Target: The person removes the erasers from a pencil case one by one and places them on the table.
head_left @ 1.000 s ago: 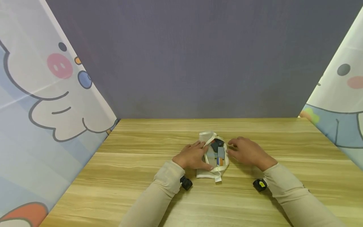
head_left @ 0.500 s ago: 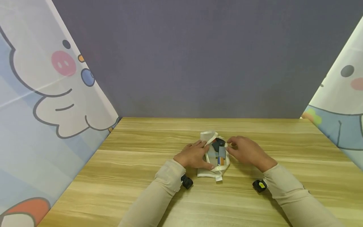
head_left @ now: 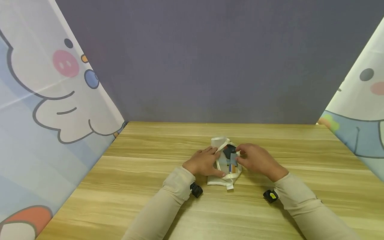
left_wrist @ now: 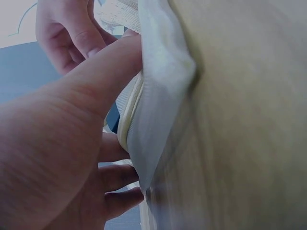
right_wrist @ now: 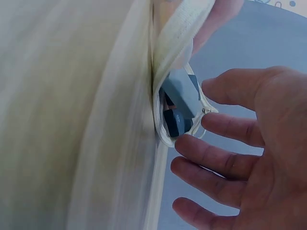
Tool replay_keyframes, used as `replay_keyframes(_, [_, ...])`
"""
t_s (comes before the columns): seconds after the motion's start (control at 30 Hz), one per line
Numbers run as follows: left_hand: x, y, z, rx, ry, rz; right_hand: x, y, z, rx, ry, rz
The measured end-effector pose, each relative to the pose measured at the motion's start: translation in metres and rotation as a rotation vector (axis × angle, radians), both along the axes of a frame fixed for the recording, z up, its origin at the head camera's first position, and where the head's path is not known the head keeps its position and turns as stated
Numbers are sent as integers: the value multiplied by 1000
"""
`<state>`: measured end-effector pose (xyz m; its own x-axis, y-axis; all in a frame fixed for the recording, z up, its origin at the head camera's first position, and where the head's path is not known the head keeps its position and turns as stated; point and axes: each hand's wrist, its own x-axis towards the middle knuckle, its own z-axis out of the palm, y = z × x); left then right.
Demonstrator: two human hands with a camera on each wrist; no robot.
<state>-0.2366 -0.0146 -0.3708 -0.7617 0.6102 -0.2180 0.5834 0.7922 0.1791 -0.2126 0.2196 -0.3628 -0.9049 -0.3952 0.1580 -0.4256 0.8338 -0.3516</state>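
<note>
Dark grey backdrop [head_left: 192, 66], top cut off by frame. Below it, wood-grain table [head_left: 150, 146], near edge out of shot. Cartoon-printed sheets on both sides, left sheet [head_left: 54, 110] and right sheet [head_left: 357, 103], both cropped. Beige sleeves next, left sleeve [head_left: 159, 206] and right sleeve [head_left: 309, 210], cut off at bottom. Pale pouch with cream trim [head_left: 216, 180] on the table, between the hands, mouth open, left part hidden under fingers. Left hand [head_left: 204, 162] spread on the pouch, fingers fairly straight, thumb at lower rim; contents mostly blocked in left wrist view. Right hand [head_left: 258, 160] at the pouch's right side, thumb and fingers apart, nothing visibly pinched; contact with contents hard to make out, can't tell. Black wrist units: left unit [head_left: 196, 190], right unit [head_left: 270, 196] with yellow mark. Inside pouch: dark item [head_left: 229, 151], partly overlapped, shape unclear; grey block [head_left: 233, 159], right fingertips just beside; orange-and-blue item [head_left: 232, 169], half under the grey block, too small to identify. White tab [head_left: 229, 187] at lower rim, writing unreadable if any. Versus half a second ago: right fingertips further left, past the rim and over the opening; left hand about the same, spread over the pouch.
</note>
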Motion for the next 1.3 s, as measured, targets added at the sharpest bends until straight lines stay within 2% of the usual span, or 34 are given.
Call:
replay_keyframes(0.57, [-1, 0, -5, -8, 31, -12, 5, -6, -5, 61, 19, 39])
replay_keyframes(0.93, [1, 0, -6, -7, 27, -5, 6, -10, -5, 60, 30, 60])
replay_keyframes(1.3, [-1, -1, -7, -5, 35, -12, 7, -10, -5, 43, 12, 41])
